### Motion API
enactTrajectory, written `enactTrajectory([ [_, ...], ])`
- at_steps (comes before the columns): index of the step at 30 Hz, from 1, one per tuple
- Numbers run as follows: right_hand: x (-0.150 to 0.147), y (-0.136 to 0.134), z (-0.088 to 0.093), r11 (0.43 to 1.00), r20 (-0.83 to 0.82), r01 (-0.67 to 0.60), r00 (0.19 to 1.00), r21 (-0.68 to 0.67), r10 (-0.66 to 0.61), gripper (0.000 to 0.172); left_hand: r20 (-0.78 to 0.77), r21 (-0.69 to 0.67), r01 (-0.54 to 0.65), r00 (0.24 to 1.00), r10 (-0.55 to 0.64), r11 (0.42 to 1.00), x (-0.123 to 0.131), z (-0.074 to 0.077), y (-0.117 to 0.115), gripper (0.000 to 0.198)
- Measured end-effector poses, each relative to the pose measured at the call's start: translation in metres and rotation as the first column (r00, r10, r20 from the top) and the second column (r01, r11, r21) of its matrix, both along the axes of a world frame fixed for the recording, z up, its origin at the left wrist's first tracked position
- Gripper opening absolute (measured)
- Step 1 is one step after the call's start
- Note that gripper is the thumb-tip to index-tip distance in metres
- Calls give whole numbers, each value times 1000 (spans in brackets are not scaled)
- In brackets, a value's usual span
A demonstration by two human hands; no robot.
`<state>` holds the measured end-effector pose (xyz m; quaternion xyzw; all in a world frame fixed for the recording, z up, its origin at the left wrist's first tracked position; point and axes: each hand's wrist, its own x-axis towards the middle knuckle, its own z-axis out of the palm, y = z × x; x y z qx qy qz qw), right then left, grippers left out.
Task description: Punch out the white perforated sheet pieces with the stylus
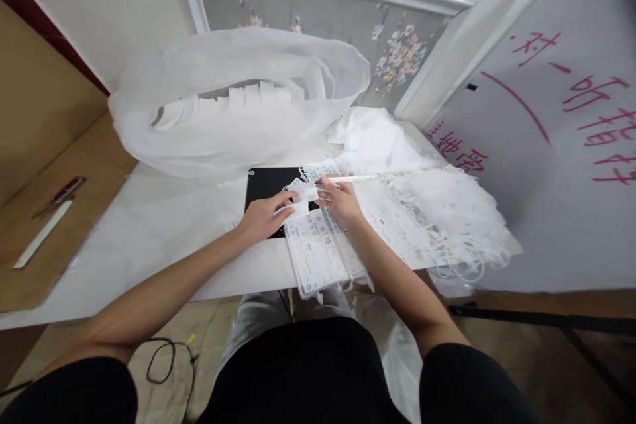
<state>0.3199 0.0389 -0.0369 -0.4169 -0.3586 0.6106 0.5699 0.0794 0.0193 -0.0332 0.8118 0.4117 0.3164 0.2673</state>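
Fingertips of my left hand [263, 215] and right hand [342, 203] pinch one small white piece [304, 193] over one black mat [265, 187], long axis left-right; right hand also grips one rod [358, 178] pointing right.

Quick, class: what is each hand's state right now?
Left hand: closed, pinching a small white piece over the black mat.
Right hand: closed on the same piece, with a thin stick.
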Motion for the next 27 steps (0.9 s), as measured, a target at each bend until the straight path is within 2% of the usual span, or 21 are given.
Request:
enactTrajectory([
  [3,-1,-3,4,999,-46,-36,998,-15,35,45,169,-100,-20,985,37,995,0,7,-1,41],
  [6,-6,-9,7,990,-91,-136,987,-22,133,45,234,-160,-52,968,89,986,2,9,0,43],
  [10,-11,-13,7,975,-132,-221,968,-39,214,44,255,-154,-65,961,103,986,3,8,3,43],
  [15,-11,-13,7,969,-151,-243,960,-36,235,43,243,-159,-46,966,84,986,3,8,5,43],
  [22,-10,-16,10,949,-159,-314,938,-20,307,38,252,-113,-86,961,112,990,4,5,10,42],
  [24,-11,-17,11,946,-130,-325,937,4,323,37,257,-94,-92,960,113,991,4,4,12,41],
  [27,-13,-20,10,949,9,-311,950,44,311,36,265,-86,-89,958,109,992,4,2,14,40],
])
